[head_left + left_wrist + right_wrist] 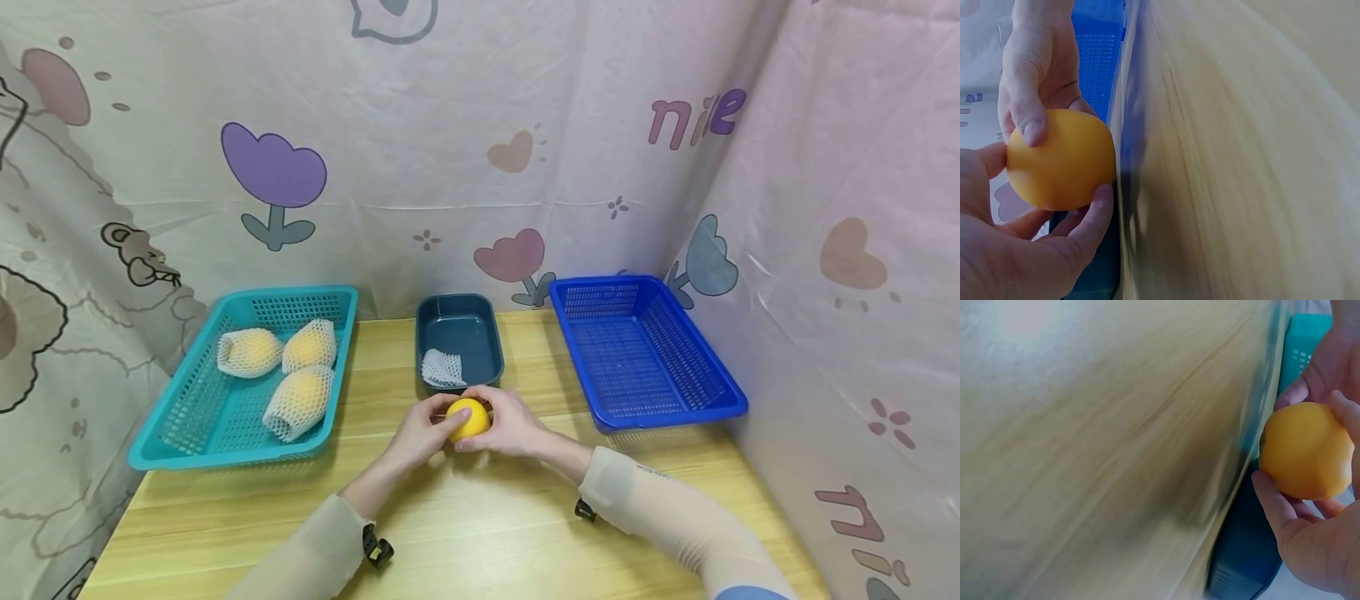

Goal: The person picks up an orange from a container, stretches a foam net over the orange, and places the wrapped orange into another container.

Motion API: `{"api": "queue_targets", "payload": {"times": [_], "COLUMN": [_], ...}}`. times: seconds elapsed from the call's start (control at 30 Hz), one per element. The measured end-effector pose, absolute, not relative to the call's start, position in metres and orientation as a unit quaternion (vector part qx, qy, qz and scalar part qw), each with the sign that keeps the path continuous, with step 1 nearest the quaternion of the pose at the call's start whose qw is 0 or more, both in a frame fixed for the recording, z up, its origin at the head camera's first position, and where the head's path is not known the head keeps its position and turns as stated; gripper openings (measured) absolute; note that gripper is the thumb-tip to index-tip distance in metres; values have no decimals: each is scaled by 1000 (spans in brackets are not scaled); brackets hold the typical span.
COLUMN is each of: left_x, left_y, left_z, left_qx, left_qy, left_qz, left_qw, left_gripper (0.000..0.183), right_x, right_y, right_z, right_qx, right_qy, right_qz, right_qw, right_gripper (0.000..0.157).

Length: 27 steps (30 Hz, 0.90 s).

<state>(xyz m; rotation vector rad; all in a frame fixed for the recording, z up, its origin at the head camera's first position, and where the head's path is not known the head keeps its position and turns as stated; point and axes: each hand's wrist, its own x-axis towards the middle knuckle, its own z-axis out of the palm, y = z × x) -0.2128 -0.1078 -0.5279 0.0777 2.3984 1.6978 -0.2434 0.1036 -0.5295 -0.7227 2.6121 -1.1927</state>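
Between the two hands, just in front of the small dark teal tray, is a round, smooth, yellow-orange fruit that looks like an orange point(471, 419). My left hand point(422, 432) pinches it from the left, thumb on its near side. From the right, my right hand point(513, 423) grips the same orange with thumb and fingers. Both wrist views show the orange point(1063, 161) held by the fingertips of both hands, above the table. A crumpled white foam net point(442, 368) lies in the near left part of the tray point(497, 350).
At the left stands a turquoise basket point(232, 458) with three yellow fruits in white foam nets point(300, 400). A blue basket point(667, 418) stands at the right. Beneath them is a wood-grain table point(480, 533), with a printed curtain point(420, 167) behind and along the sides.
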Motion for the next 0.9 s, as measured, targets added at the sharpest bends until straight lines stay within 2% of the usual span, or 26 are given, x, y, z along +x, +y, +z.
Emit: {"api": "queue_targets", "payload": {"times": [0.3, 0.9], "left_x": [-215, -214], "left_y": [-114, -114], "left_z": [-537, -543], "left_qx": [79, 81], "left_qy": [795, 787], "left_qz": [592, 602], "left_qw": [110, 111], "left_gripper": [52, 54], "right_x": [-245, -244], "right_y": [108, 110], "right_z": [-534, -538], "right_qx": [-227, -224], "right_qy": [874, 881], "right_qz": [-418, -407], "right_qw": [98, 90], "right_gripper": [75, 75]}}
